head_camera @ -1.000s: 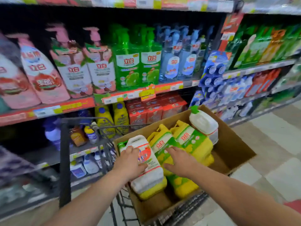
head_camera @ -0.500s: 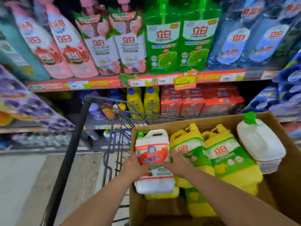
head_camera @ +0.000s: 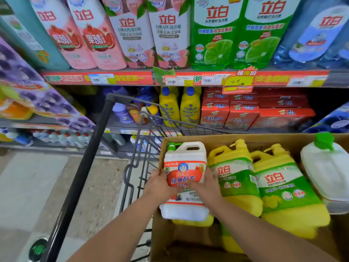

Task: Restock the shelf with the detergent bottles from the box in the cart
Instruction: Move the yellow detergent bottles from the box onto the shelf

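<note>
A shop aisle: stocked shelves (head_camera: 188,127), price tags (head_camera: 237,83), a wire cart (head_camera: 132,167)

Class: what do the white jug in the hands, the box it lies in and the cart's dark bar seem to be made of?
The white jug looks like plastic: slightly translucent, matt, with a moulded handle and a glossy printed label. The box looks like brown cardboard, dull and creased at its edges. The cart's dark bar is probably painted or coated metal, smooth and matt; the look leaves it open.
</note>
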`<state>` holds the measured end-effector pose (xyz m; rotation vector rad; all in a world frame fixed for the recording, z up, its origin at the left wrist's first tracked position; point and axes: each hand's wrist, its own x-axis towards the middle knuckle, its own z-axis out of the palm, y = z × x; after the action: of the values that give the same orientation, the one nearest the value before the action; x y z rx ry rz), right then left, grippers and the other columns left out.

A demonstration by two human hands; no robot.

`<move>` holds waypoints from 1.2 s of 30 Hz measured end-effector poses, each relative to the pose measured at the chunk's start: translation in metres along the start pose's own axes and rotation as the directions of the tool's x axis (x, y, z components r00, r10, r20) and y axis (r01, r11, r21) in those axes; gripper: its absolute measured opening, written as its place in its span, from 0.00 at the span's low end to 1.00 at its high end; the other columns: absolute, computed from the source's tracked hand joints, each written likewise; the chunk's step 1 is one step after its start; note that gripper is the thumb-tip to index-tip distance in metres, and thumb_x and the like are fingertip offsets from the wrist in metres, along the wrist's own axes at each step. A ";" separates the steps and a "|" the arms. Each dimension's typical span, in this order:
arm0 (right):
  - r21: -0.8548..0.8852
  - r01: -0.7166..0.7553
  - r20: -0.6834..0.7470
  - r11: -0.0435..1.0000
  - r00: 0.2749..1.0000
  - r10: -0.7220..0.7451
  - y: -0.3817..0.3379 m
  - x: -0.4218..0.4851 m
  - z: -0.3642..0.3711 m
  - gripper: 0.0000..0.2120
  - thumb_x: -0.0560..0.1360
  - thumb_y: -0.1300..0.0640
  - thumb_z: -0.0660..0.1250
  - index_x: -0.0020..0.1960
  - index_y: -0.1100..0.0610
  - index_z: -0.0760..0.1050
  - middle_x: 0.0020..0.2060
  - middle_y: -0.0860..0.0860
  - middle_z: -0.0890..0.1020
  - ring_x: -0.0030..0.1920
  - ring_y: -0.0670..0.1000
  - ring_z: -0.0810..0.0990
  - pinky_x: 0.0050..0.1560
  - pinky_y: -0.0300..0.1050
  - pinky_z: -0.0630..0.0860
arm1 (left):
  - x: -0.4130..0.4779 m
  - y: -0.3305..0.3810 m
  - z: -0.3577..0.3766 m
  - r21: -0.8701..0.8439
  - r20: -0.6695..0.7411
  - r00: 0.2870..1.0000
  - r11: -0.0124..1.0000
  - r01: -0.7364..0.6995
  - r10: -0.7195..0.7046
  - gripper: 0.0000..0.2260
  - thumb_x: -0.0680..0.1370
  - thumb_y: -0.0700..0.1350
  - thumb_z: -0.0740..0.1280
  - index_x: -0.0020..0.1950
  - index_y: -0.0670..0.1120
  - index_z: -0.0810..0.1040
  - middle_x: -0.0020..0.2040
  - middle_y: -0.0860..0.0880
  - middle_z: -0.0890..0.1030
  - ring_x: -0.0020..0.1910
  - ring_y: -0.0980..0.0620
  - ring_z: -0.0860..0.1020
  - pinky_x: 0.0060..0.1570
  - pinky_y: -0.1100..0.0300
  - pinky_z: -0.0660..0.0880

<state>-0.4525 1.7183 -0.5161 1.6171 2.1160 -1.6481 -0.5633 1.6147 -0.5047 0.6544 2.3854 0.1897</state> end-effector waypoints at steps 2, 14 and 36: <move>0.098 0.007 0.008 0.995 1.000 -0.008 0.003 -0.004 0.002 0.36 0.68 0.49 0.74 0.71 0.50 0.63 0.69 0.54 0.64 0.64 0.57 0.71 0.64 0.56 0.72 | 0.000 -0.002 0.000 -0.009 0.002 1.000 1.000 0.002 -0.002 0.37 0.67 0.66 0.69 0.70 0.49 0.64 0.60 0.48 0.66 0.59 0.49 0.72 0.56 0.57 0.74; 0.603 -0.159 0.187 0.782 0.981 0.055 0.002 -0.008 0.002 0.26 0.68 0.62 0.75 0.63 0.53 0.68 0.55 0.56 0.81 0.50 0.58 0.83 0.52 0.61 0.80 | 0.002 -0.018 -0.008 -0.095 0.028 0.999 0.995 0.031 -0.029 0.42 0.67 0.62 0.72 0.74 0.46 0.60 0.62 0.48 0.65 0.63 0.49 0.70 0.62 0.54 0.72; 0.346 -0.187 0.246 0.920 0.964 0.103 -0.023 -0.002 0.020 0.36 0.63 0.54 0.79 0.66 0.55 0.66 0.64 0.56 0.74 0.59 0.58 0.78 0.58 0.60 0.76 | 0.001 -0.041 -0.028 -0.167 0.118 0.993 0.985 0.050 -0.030 0.31 0.69 0.48 0.74 0.69 0.42 0.68 0.63 0.46 0.64 0.54 0.52 0.69 0.59 0.61 0.69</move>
<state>-0.4785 1.7049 -0.5073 1.5314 1.6116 -2.1529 -0.5979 1.5806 -0.4952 0.5228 2.2410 0.3249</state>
